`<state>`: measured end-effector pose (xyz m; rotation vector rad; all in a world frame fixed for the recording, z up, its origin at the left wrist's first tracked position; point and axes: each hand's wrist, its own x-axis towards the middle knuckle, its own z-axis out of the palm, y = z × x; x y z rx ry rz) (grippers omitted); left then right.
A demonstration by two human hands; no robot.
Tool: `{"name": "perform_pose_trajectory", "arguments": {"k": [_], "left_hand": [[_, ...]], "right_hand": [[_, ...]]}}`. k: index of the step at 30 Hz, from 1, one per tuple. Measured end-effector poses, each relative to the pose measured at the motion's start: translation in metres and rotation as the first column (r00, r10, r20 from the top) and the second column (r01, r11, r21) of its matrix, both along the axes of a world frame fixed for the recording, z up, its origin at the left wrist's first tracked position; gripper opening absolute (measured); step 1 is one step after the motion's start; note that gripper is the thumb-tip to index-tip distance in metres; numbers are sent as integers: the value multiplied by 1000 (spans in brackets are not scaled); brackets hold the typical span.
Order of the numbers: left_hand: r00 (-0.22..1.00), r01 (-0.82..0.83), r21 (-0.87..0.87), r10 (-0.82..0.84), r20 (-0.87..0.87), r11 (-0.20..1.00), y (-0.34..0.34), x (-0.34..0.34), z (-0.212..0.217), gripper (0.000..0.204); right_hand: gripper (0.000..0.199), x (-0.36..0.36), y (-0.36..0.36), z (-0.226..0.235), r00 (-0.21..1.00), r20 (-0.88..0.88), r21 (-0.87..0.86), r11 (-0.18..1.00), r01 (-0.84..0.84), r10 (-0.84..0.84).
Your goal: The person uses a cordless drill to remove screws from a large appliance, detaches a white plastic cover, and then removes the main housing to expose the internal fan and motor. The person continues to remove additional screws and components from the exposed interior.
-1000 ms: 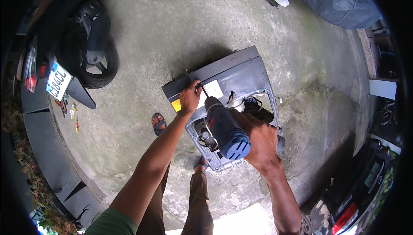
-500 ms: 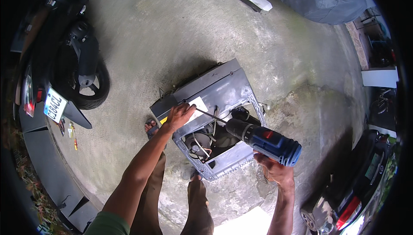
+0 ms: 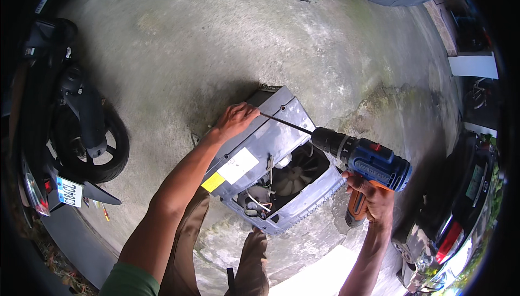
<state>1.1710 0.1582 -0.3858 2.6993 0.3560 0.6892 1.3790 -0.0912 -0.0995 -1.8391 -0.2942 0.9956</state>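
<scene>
— So where does the right hand sit?

— Wrapped tight round the orange handle of the drill, fingers closed on it from below. The blue body sits just above that fist, and the black chuck points away to the left.

— And the bit?

— Long and thin. The bit runs up and leftward from the chuck, across the top of the unit, and ends right at the left hand.

— What is that hand doing?

— It rests on the far upper edge of the grey casing, fingers curled together about the tip of the bit. Whether they pinch a screw there cannot be told; the spot is too small.

— Where does the unit lie?

— On the concrete floor, tilted, directly beneath the bit and between the two hands. Its near side is open, showing a fan and some wires just left of the drill. A white label and a yellow label lie on the panel below the left wrist.

— Anything beyond the hands?

— A scooter stands well to the left of the left arm, and a car stands close to the right of the drill hand. The person's legs come in below the unit.
</scene>
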Motion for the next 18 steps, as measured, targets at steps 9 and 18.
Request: {"name": "perform_pose_trajectory", "arguments": {"k": [9,18], "left_hand": [[965,-210,-269,243,95,940,31,-63,6,2],[886,-36,-928,418,-202,-371,-52,-58,15,32]], "right_hand": [[43,22,-27,22,994,29,-1,995,102,-102],[31,18,-13,-31,962,203,-97,981,-166,183]]}}
